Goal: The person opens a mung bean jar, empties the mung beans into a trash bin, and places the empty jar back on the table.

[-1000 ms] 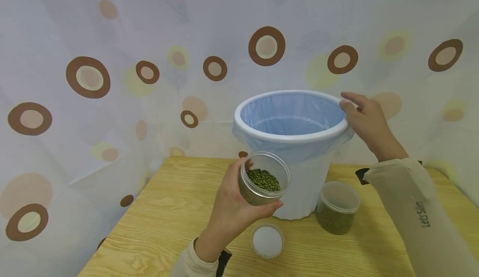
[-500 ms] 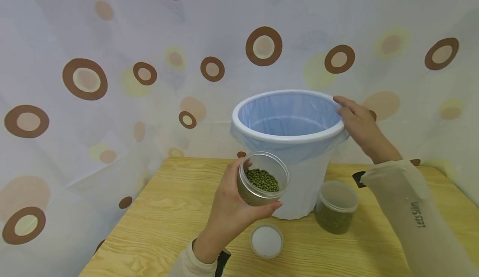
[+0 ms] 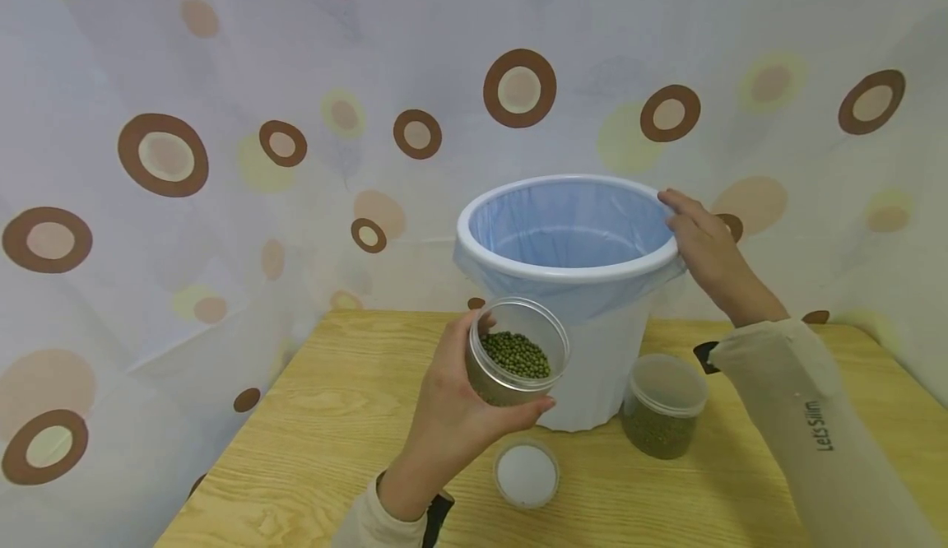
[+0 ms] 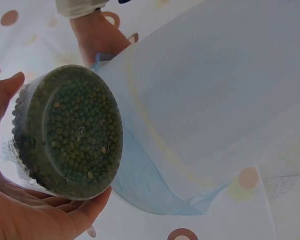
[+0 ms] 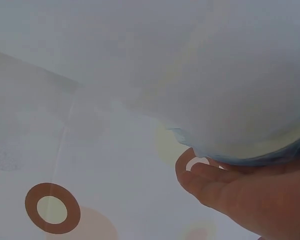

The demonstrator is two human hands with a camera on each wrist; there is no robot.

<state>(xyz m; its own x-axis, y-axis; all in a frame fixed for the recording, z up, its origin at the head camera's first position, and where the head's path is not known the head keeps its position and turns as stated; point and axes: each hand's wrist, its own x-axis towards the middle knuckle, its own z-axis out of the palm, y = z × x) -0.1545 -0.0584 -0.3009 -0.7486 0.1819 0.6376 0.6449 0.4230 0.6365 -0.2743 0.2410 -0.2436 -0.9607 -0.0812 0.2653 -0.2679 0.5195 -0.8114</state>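
In the head view, my left hand [image 3: 452, 420] grips a clear round plastic jar [image 3: 481, 371], its open mouth tipped toward me. Green mung beans [image 3: 516, 355] partly fill it; the left wrist view shows them packed behind the jar's base [image 4: 82, 135]. Just behind the jar stands a white trash bin [image 3: 600, 367], lined with a pale blue bag [image 3: 578, 227] folded over its rim. My right hand [image 3: 714, 256] holds the bin's rim on the right side. The right wrist view shows fingers [image 5: 210, 187] bent just under the rim's bagged edge.
A second clear jar [image 3: 664, 412], holding greenish contents, stands on the wooden table [image 3: 333, 416] at the bin's right foot. A small round white-topped item [image 3: 527, 474] lies in front of the bin. A patterned sheet [image 3: 296, 54] hangs behind and at left.
My right hand has come in from just off the rim and settled onto it. The left hand and its jar have stayed almost still; the head view has shifted slightly.
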